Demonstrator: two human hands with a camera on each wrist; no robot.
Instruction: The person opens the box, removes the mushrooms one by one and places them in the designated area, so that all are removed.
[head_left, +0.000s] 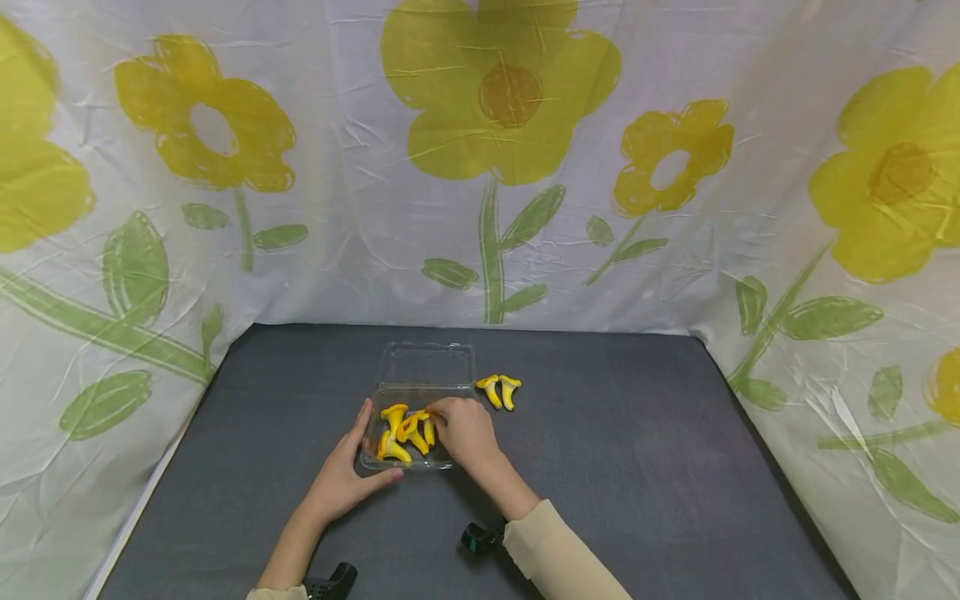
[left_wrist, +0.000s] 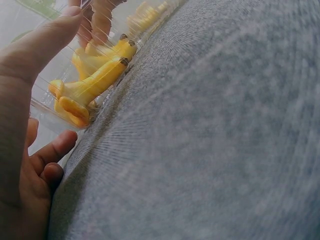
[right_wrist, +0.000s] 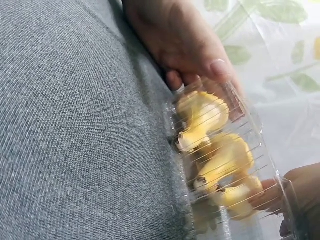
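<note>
A clear plastic clamshell box (head_left: 371, 461) lies with its lid (head_left: 427, 365) folded back, away from me. Inside are several yellow chanterelle mushrooms (head_left: 395, 451). My left hand (head_left: 339, 485) grips the box's near left corner, thumb along the front wall and fingers at the left side. Reaching in from the right, my right hand (head_left: 467, 433) pinches a chanterelle (head_left: 429, 431) beside the others. The right wrist view shows its fingertips (right_wrist: 265, 199) through the clear wall, at the rightmost mushroom (right_wrist: 237, 200). Dark stem ends show in the left wrist view on the mushrooms (left_wrist: 95, 82).
Two more chanterelles (head_left: 510, 393) lie side by side on the dark grey tabletop (head_left: 637, 450), just right of the box. A white curtain (head_left: 337, 250) printed with yellow flowers hangs behind the table and along both sides.
</note>
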